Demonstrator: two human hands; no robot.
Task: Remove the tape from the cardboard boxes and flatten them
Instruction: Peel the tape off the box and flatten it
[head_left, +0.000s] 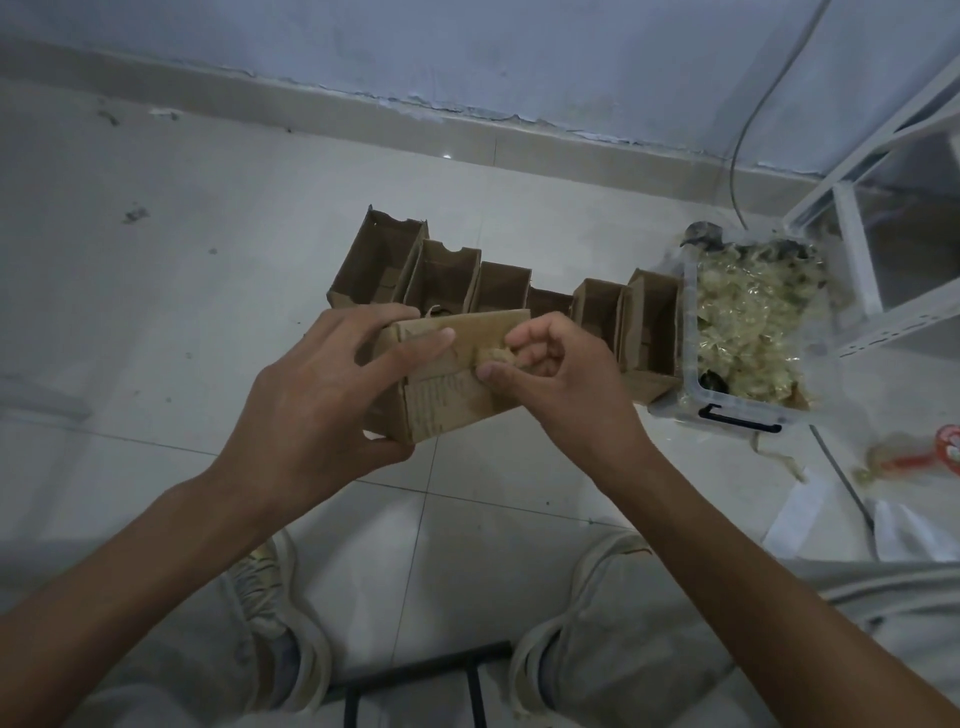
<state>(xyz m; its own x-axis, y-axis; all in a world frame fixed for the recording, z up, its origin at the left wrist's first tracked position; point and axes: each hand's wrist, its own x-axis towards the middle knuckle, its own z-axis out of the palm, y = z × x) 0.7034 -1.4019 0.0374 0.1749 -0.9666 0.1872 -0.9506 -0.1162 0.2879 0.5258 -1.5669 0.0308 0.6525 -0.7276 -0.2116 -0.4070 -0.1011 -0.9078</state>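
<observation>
I hold a small brown cardboard box (447, 379) in the air above the tiled floor. My left hand (317, 395) grips its left end, fingers over the top and thumb underneath. My right hand (561, 384) pinches a crumpled wad of tape (493, 356) on the box's top face between thumb and forefinger. Behind the box, several open cardboard boxes (452, 280) stand in a row on the floor.
A clear plastic bin (691, 332) full of crumpled tape sits at the right of the row. A white metal rack (872, 208) stands at the far right, a cable hanging beside it. Red-handled scissors (940, 447) lie on the floor. My shoes (571, 623) are below.
</observation>
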